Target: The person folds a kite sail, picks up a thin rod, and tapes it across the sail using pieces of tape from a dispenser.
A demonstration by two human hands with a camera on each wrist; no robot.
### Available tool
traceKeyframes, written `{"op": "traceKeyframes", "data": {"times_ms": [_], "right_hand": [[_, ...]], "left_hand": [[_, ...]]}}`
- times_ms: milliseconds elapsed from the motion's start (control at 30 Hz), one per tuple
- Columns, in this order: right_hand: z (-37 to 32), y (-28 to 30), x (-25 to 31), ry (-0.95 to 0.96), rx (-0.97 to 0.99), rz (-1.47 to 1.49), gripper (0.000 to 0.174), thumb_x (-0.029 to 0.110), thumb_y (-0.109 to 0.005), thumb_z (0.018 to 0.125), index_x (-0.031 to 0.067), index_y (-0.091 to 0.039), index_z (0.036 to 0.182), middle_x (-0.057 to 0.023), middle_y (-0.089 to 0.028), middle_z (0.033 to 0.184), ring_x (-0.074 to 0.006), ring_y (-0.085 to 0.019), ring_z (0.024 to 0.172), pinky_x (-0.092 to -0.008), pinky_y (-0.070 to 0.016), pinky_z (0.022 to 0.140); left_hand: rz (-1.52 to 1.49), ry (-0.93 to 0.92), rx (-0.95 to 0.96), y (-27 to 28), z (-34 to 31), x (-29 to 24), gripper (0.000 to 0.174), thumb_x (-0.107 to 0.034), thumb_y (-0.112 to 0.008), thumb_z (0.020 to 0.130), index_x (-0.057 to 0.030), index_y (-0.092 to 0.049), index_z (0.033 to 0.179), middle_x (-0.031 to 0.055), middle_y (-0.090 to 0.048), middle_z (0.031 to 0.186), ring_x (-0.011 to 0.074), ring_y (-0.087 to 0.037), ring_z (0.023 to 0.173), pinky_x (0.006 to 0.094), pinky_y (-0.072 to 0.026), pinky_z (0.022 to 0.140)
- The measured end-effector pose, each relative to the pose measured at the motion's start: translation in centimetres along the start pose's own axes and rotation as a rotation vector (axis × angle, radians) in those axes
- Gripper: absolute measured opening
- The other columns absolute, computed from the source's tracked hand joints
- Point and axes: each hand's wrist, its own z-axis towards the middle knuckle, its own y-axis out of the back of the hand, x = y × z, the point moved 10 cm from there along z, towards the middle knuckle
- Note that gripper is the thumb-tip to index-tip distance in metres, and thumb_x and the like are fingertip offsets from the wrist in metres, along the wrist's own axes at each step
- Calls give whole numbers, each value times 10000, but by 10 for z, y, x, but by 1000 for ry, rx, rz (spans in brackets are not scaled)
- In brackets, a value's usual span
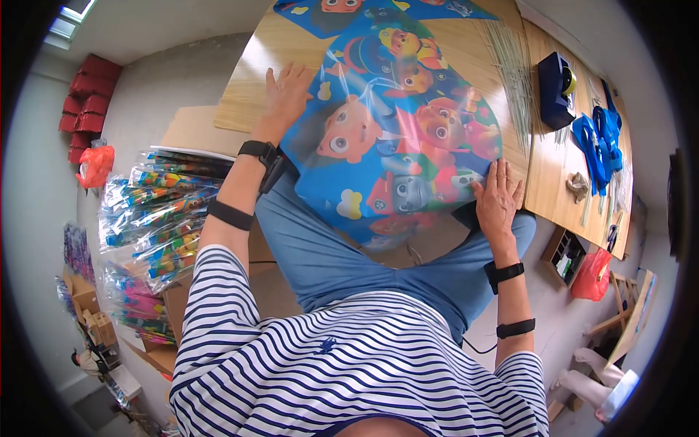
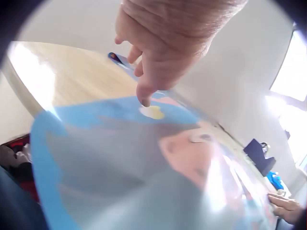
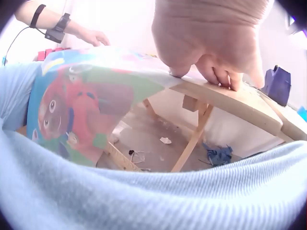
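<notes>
A large glossy plastic sheet (image 1: 408, 138) printed with cartoon dogs and a child lies over the wooden table (image 1: 237, 95), its near end hanging over the edge above the person's lap. My left hand (image 1: 290, 93) has its fingers spread at the sheet's left side; in the left wrist view the thumb tip of that hand (image 2: 165, 48) meets a printed cloud. Near the table's front edge, my right hand (image 1: 498, 198) rests with extended fingers by the sheet's right corner. In the right wrist view this hand's fingertips (image 3: 223, 79) touch the tabletop. Neither hand grips anything.
Thin pale sticks (image 1: 510, 73) lie right of the sheet. Beyond them are a dark blue tape dispenser (image 1: 555, 91) and blue straps (image 1: 601, 146). Another printed sheet (image 1: 313, 16) lies at the far side. Clear-wrapped colourful packages (image 1: 164, 211) are piled at the left.
</notes>
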Motion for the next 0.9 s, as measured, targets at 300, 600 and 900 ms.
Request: {"op": "traceKeyframes", "data": {"times_ms": [300, 600, 900], "right_hand": [[20, 13, 50, 181, -57, 283, 720, 410, -579, 982, -17, -360, 1518, -192, -307, 1613, -361, -270, 1501, -548, -205, 1208], [-31, 12, 57, 108, -12, 141, 793, 465, -624, 927, -44, -395, 1492, -210, -312, 1606, -360, -259, 1507, -566, -227, 1197], [64, 39, -14, -91, -312, 454, 410, 203, -722, 859, -44, -599, 1162, -240, -597, 1230, -412, -552, 1107, -485, -453, 953]], "left_hand": [[-393, -58, 100, -13, -56, -47, 833, -542, -703, 841, -77, -458, 1487, 91, -353, 1609, 283, -270, 1511, 610, -194, 1189], [-363, -84, 137, -9, -43, -39, 920, -457, -803, 753, -83, -433, 1508, 87, -322, 1628, 286, -235, 1527, 629, -146, 1199], [-395, -211, 35, 8, -50, -160, 847, -464, -757, 821, -126, -421, 1521, 141, -307, 1621, 437, -265, 1475, 656, -179, 1162]]}}
